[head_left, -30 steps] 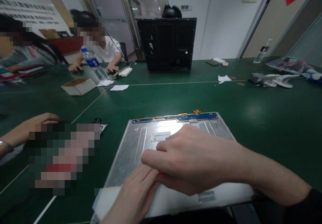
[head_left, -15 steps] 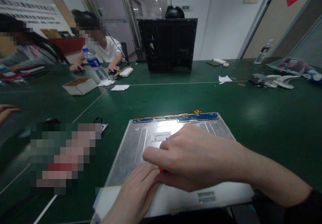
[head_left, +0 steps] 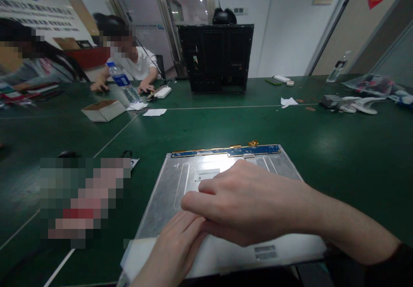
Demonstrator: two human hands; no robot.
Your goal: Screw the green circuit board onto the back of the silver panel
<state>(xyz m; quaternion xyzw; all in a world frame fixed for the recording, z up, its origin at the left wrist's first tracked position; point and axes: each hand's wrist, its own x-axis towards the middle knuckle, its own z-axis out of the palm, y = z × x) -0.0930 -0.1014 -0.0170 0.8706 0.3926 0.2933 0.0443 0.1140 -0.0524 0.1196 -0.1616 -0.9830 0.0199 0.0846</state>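
Note:
A display panel (head_left: 156,211) lies back side up in front of me, with a silvery metal back and a blue circuit strip (head_left: 219,151) along its far edge. Over its middle, my right hand (head_left: 238,205) is closed with curled fingers, and what it grips is hidden. My left hand (head_left: 179,239) reaches in from below; its fingers are pressed together and touch the right hand, their tips tucked underneath. A white label (head_left: 206,174) shows just beyond the hands. Gold-coloured film (head_left: 253,143) sticks out past the strip.
A black monitor-like unit (head_left: 216,59) stands at the back. Left of it are a water bottle (head_left: 124,82), an open box (head_left: 103,110) and a person in white (head_left: 145,61). A blurred-out pink item (head_left: 100,188) lies left of the panel. Grey-white parts (head_left: 351,104) lie right.
My right hand has shifted slightly left, and a bit of orange once visible between the hands is now covered. Another person's hand at the left edge has nearly left view.

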